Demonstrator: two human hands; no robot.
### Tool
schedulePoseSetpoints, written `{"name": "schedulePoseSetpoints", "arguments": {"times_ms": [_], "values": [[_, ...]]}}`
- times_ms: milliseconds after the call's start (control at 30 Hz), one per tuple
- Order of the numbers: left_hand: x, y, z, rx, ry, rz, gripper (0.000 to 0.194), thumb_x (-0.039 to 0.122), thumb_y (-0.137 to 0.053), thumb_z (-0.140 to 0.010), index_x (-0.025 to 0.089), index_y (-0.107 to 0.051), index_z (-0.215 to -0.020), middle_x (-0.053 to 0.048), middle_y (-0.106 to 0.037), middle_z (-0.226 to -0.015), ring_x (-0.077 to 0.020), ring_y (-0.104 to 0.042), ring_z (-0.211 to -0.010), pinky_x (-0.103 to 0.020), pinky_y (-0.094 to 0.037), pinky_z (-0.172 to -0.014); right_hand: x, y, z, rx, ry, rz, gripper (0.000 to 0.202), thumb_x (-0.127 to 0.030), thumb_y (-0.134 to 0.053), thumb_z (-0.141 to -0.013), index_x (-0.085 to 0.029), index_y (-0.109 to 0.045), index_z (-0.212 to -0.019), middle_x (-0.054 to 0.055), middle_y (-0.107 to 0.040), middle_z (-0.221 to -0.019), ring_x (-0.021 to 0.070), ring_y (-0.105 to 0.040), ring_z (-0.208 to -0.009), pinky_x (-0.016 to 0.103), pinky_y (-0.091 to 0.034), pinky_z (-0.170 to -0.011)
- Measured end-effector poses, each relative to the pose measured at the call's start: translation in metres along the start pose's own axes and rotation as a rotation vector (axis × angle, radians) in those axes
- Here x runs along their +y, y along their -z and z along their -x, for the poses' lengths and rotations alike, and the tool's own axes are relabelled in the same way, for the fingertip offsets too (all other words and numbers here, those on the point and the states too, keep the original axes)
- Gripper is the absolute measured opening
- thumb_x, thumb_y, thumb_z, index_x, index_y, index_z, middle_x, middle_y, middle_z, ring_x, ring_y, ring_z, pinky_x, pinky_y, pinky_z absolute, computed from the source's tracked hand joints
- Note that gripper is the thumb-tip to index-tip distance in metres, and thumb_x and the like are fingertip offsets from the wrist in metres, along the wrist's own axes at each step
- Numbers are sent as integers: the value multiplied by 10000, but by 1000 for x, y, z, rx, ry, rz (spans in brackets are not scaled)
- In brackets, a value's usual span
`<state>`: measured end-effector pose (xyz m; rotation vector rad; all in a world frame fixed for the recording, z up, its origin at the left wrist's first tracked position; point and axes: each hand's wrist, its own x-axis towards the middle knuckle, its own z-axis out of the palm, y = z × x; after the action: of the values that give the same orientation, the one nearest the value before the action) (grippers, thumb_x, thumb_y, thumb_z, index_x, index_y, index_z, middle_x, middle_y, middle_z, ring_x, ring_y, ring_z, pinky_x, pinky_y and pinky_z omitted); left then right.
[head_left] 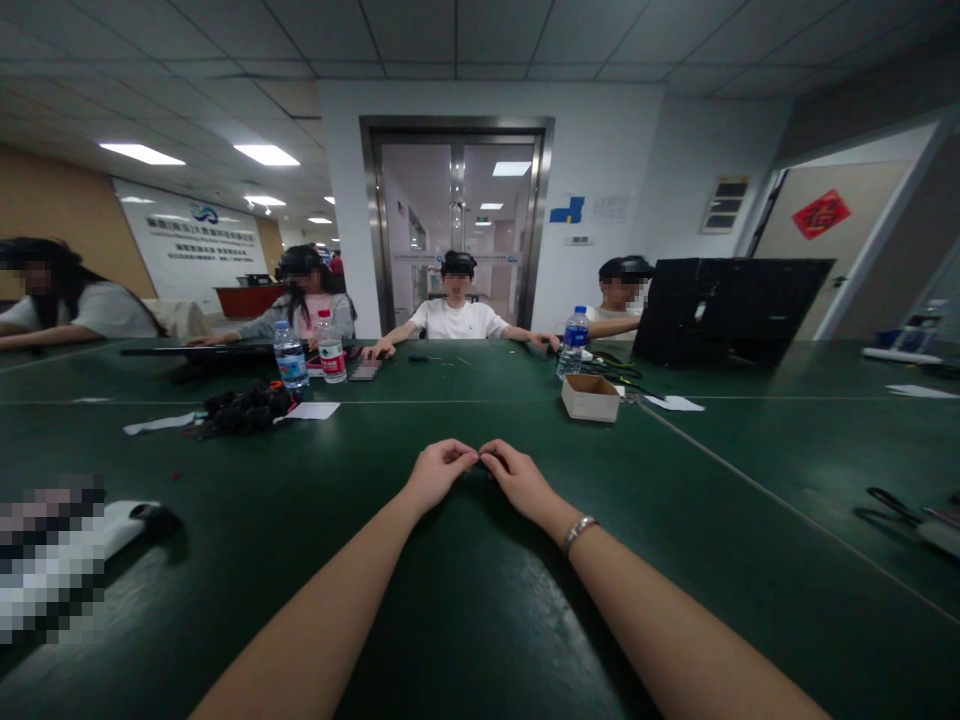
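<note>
My left hand and my right hand meet fingertip to fingertip just above the green tabletop. Both are closed in a pinch, thumbs and index fingers pressed together. Something small and dark shows where the fingertips join, but it is too small and too covered to name. A metal bracelet circles my right wrist. Nearest to the hands, beyond the right one, stands an open cardboard box.
Plastic bottles and a tangle of black cables lie ahead on the left. Another bottle stands behind the box, near a black monitor. Several people sit around the table. A pixelated object lies at left.
</note>
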<state>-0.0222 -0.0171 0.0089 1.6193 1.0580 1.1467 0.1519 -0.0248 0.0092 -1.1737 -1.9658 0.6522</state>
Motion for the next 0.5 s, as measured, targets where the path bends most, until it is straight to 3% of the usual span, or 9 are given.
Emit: {"name": "schedulePoseSetpoints", "arguments": {"times_ms": [200, 500], "values": [[3, 1, -2, 3, 48, -71, 324, 444, -637, -688, 131, -653, -769, -23, -626, -648, -132, -558, -616, -253, -421, -597, -2, 1, 1, 19, 81, 35, 207, -288, -544, -819, -215, -569, -1011, 21, -635, -958, 147, -577, -862, 288, -434, -772], [4, -1, -2, 33, 75, -233, 491, 626, -489, -728, 155, -594, -640, 4, -573, -566, -130, -522, -540, -256, -379, -552, -17, 3, 8, 106, 220, 266, 277, -129, -582, -760, -217, -549, -1021, 34, -577, -1007, 151, -553, -867, 299, -449, -772]]}}
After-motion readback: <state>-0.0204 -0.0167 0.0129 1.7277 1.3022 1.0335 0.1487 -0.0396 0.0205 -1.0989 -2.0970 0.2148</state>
